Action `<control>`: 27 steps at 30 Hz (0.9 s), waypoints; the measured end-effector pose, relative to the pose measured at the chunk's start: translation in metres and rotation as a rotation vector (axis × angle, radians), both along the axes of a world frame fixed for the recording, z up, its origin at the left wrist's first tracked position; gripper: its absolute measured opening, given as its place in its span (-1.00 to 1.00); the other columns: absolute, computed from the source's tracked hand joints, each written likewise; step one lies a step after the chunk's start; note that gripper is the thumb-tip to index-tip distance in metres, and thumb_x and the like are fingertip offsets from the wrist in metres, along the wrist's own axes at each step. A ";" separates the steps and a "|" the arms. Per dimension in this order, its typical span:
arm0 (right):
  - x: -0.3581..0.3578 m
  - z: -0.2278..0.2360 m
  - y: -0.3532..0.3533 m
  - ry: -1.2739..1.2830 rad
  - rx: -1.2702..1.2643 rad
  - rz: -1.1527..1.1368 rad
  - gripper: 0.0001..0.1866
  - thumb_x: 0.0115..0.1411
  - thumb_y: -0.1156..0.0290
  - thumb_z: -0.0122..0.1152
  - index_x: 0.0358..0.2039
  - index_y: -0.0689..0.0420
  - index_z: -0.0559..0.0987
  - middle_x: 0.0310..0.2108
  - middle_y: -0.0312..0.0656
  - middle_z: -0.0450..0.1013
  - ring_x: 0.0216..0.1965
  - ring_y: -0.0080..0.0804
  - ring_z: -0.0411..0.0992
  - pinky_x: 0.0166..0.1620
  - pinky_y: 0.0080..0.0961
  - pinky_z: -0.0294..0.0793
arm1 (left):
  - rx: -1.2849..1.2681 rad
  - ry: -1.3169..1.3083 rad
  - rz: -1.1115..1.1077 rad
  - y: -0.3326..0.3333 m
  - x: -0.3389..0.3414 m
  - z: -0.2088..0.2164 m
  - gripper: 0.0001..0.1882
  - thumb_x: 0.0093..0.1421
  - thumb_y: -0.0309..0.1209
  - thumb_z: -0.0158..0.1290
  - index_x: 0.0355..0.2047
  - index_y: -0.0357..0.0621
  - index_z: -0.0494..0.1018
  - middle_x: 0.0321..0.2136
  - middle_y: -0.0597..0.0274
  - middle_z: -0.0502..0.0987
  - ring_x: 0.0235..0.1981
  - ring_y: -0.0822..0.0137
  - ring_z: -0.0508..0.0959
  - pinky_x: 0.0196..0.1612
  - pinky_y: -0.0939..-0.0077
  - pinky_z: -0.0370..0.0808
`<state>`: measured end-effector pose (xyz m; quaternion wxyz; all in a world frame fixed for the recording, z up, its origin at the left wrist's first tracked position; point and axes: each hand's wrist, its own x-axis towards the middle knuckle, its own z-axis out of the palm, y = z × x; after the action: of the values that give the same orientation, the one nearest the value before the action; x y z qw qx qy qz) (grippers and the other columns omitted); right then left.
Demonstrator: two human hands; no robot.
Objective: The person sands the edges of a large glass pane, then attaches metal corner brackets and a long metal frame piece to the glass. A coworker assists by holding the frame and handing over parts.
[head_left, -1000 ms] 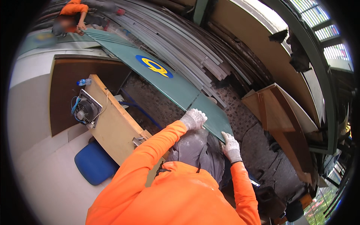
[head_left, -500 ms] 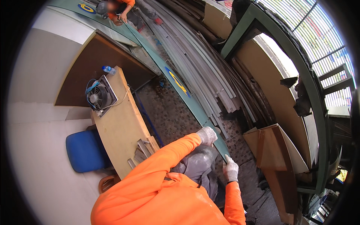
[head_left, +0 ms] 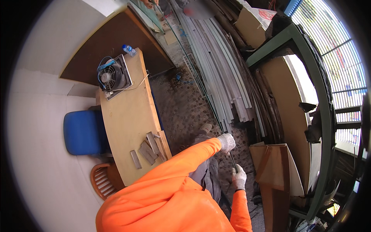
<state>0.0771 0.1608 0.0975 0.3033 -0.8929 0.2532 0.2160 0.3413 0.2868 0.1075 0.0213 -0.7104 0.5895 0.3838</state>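
Note:
A long, thin green panel stands almost edge-on to me, showing as a narrow dark line running from my hands toward the far left. My left hand, in a whitish knitted glove, is closed round its edge. Nearer to me, my right hand, gloved the same way, grips the near end with the fingers bent. Much of the fingers of both hands is hidden. At the top edge, another person's hands are by the far end of the panel.
Long metal profiles lie on the floor beyond the panel. On the left, a wooden table bears a fan, a water bottle and short metal pieces. A blue chair stands beside it. Boards and a green frame are at right.
The panel has turned from showing its broad green face with a blue-and-yellow emblem to nearly edge-on. Both my hands keep hold of it. My view has shifted, and the other person is mostly out of view.

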 end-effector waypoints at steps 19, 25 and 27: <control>0.179 -0.033 0.040 0.235 -0.132 0.389 -0.59 0.34 0.12 0.13 0.00 0.15 0.65 -0.15 0.15 0.64 -0.05 0.15 0.60 -0.04 0.01 0.57 | -0.415 -0.200 0.565 0.054 0.005 -0.013 -0.63 0.27 -0.28 0.08 0.07 -0.05 0.53 0.01 0.26 0.58 0.14 0.22 0.51 0.26 0.16 0.33; 0.205 -0.023 0.060 0.099 -0.104 0.382 -0.60 0.32 0.16 0.19 -0.03 0.22 0.67 -0.18 0.17 0.65 -0.06 0.12 0.63 -0.04 -0.09 0.57 | -0.537 -0.142 1.248 0.153 -0.005 0.027 -0.42 0.25 -0.16 0.17 0.23 -0.11 0.42 0.11 0.15 0.51 0.15 0.11 0.49 0.25 0.13 0.34; 0.210 -0.023 0.060 0.044 -0.019 0.409 -0.60 0.30 0.20 0.19 0.00 0.21 0.68 -0.19 0.13 0.66 -0.10 0.03 0.65 -0.05 -0.14 0.58 | -0.492 -0.122 1.432 0.188 -0.031 0.035 -0.43 0.25 -0.17 0.19 0.23 -0.11 0.41 0.10 0.11 0.51 0.11 0.07 0.51 0.21 0.10 0.37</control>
<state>0.2875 0.2210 0.0745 0.2392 -0.9236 0.0754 0.2900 0.3101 0.4745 0.1421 -0.3595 -0.9238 0.0508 0.1211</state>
